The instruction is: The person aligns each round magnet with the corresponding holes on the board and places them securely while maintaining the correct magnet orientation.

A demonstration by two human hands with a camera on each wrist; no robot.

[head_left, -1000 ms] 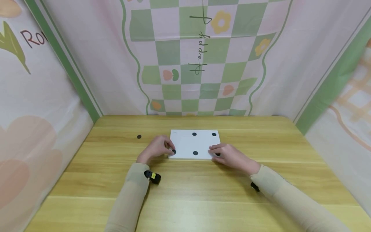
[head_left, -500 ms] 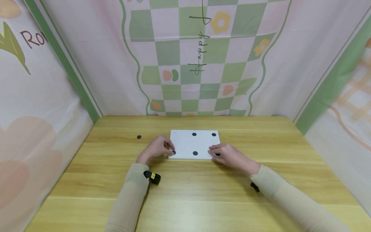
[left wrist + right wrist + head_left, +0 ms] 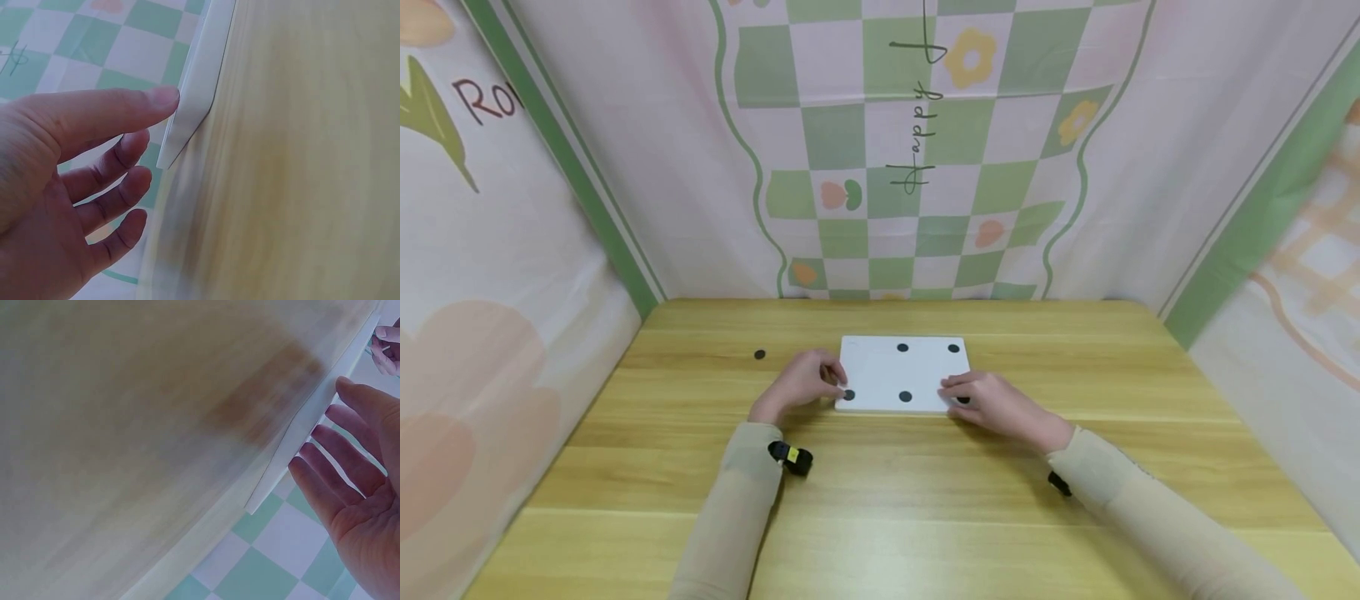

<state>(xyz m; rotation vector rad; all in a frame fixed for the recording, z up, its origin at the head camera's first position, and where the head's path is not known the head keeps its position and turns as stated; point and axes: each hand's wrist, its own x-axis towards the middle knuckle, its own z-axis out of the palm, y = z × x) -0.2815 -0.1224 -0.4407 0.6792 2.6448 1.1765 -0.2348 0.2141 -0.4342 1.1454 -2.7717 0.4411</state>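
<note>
A thin white rectangular board (image 3: 876,371) lies on the table with several small black discs on it. At its near left corner my left hand (image 3: 801,385) has its thumb tip beside a black disc (image 3: 849,395). In the left wrist view that thumb reaches the board's side (image 3: 199,87), and the other fingers are loosely bent with nothing between them. My right hand (image 3: 1000,406) rests at the near right corner, partly covering another black disc (image 3: 964,400). Its fingers lie spread along the board's edge (image 3: 297,431) in the right wrist view.
One loose black disc (image 3: 760,354) lies on the wooden table (image 3: 880,483), left of the board. Printed curtains (image 3: 895,150) hang behind the table and at both sides. Black straps (image 3: 791,457) circle the wrists over beige sleeves.
My left hand has shifted slightly left, uncovering more of the near left disc, which stays on the board. My right hand, the board and the loose disc have not moved.
</note>
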